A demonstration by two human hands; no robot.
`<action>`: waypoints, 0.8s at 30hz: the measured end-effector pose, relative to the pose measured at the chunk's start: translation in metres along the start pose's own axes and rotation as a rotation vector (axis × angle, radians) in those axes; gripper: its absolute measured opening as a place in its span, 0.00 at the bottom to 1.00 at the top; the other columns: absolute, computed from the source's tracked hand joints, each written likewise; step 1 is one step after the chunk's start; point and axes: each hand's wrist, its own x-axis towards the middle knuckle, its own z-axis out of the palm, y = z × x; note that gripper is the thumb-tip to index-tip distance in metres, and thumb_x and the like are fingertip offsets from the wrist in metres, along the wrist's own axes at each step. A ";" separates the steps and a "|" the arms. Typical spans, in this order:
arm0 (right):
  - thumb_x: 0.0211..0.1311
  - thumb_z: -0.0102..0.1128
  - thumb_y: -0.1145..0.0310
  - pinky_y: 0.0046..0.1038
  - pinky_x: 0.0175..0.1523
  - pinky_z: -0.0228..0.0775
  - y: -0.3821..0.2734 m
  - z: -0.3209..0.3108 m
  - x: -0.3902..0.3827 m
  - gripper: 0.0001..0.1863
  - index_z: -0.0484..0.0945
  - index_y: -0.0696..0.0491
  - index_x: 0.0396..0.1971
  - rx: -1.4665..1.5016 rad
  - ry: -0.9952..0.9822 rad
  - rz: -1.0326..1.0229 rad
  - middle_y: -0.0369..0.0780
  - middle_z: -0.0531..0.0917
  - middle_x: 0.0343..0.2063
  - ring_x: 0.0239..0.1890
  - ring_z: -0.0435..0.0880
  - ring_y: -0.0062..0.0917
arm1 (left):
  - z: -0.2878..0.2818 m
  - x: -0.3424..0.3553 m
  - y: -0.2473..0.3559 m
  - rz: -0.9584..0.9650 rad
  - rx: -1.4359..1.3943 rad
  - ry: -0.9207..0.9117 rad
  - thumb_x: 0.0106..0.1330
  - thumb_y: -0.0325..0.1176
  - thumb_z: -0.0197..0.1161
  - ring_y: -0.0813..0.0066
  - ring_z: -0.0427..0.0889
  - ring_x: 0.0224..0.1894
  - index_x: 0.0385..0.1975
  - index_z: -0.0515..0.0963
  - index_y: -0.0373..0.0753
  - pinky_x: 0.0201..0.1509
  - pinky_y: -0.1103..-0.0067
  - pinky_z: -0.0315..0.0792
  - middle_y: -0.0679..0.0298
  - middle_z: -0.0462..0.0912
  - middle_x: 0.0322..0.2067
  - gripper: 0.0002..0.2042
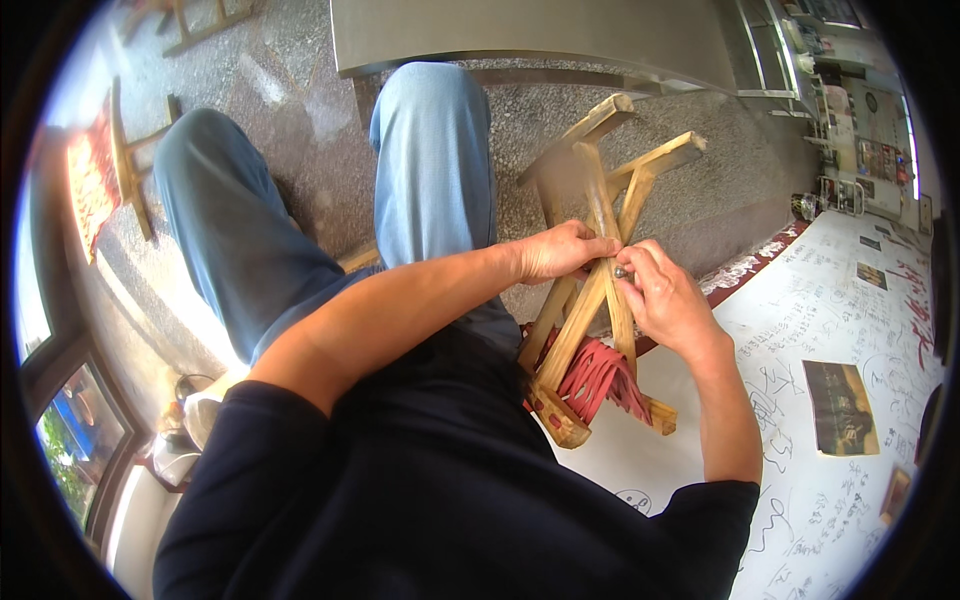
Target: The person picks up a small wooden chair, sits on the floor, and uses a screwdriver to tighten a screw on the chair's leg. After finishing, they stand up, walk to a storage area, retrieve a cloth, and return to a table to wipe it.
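Note:
A wooden folding stool [578,335] with crossed legs stands tilted at my right side. Red cords [603,377] are wound across its lower end, between the end bars. My left hand [563,250] is closed on a stool leg near the crossing, its thumb against the wood. Close beside it, the fingers of my right hand [660,295] are bent in a pinch around a small round metal piece [622,272] at the crossing of the legs. The fingers hide part of this piece, so I cannot tell whether it is a bolt.
My knees in blue trousers [432,160] are in front of me. Ahead is a grey table [540,28]. On the right runs a white wall [790,350] with handwriting and pictures. Another wooden stool [125,165] with a red seat is at the far left on the speckled floor.

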 end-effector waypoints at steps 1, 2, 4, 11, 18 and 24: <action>0.67 0.61 0.69 0.45 0.41 0.76 -0.004 -0.004 0.001 0.08 0.74 0.56 0.38 0.003 -0.019 0.041 0.45 0.78 0.39 0.36 0.82 0.48 | -0.001 0.000 0.001 -0.004 0.004 0.004 0.70 0.49 0.63 0.67 0.84 0.50 0.49 0.79 0.23 0.56 0.73 0.80 0.50 0.83 0.47 0.28; 0.67 0.61 0.69 0.45 0.42 0.76 -0.006 -0.006 0.001 0.07 0.74 0.56 0.38 0.005 -0.038 0.083 0.45 0.79 0.39 0.36 0.82 0.48 | -0.001 0.000 0.001 -0.007 0.008 0.009 0.70 0.49 0.63 0.67 0.84 0.49 0.48 0.79 0.23 0.56 0.73 0.80 0.50 0.84 0.47 0.27; 0.67 0.62 0.68 0.45 0.42 0.76 -0.002 -0.002 0.001 0.08 0.74 0.55 0.38 -0.123 -0.067 0.084 0.44 0.79 0.39 0.37 0.83 0.47 | 0.000 -0.001 0.003 -0.023 0.022 -0.004 0.71 0.49 0.62 0.69 0.84 0.48 0.48 0.80 0.25 0.55 0.74 0.79 0.52 0.84 0.46 0.26; 0.67 0.62 0.66 0.45 0.40 0.76 -0.004 -0.001 0.001 0.08 0.76 0.55 0.36 -0.058 0.037 0.015 0.44 0.80 0.36 0.36 0.83 0.46 | 0.000 -0.001 0.001 -0.008 0.006 -0.003 0.73 0.50 0.60 0.73 0.83 0.46 0.46 0.81 0.26 0.54 0.76 0.78 0.56 0.84 0.44 0.26; 0.64 0.64 0.65 0.43 0.40 0.77 0.000 0.001 0.004 0.10 0.75 0.54 0.39 -0.145 -0.031 0.088 0.43 0.81 0.36 0.36 0.84 0.45 | 0.002 -0.003 0.006 -0.032 0.078 0.039 0.73 0.50 0.60 0.72 0.83 0.47 0.48 0.81 0.26 0.55 0.76 0.78 0.55 0.85 0.44 0.26; 0.65 0.64 0.65 0.43 0.40 0.77 -0.009 -0.002 0.005 0.11 0.76 0.55 0.41 -0.049 0.014 0.163 0.44 0.83 0.36 0.36 0.84 0.44 | -0.002 -0.002 0.004 -0.010 0.038 -0.020 0.72 0.51 0.61 0.71 0.83 0.49 0.49 0.80 0.26 0.56 0.75 0.78 0.53 0.84 0.47 0.27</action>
